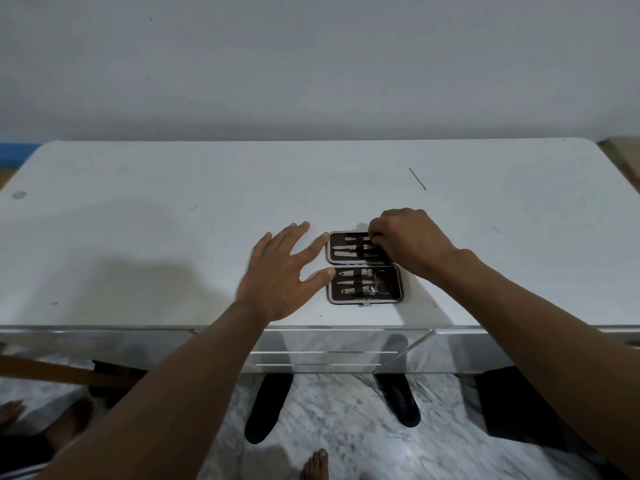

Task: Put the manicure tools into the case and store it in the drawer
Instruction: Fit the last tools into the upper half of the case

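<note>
Your left hand (280, 271) is lying flat on the white worktop (173, 220), fingers spread, touching the open manicure case (363, 268). Your right hand (405, 242) is pinching a tool in its far half.

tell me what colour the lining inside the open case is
Dark brown, with black straps; case seen in the head view.

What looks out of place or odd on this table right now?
One thing: a thin dark stick-like item lies alone far back on the white table, apart from the open manicure case. What it is cannot be told. The tools in the case look neatly strapped.
</note>
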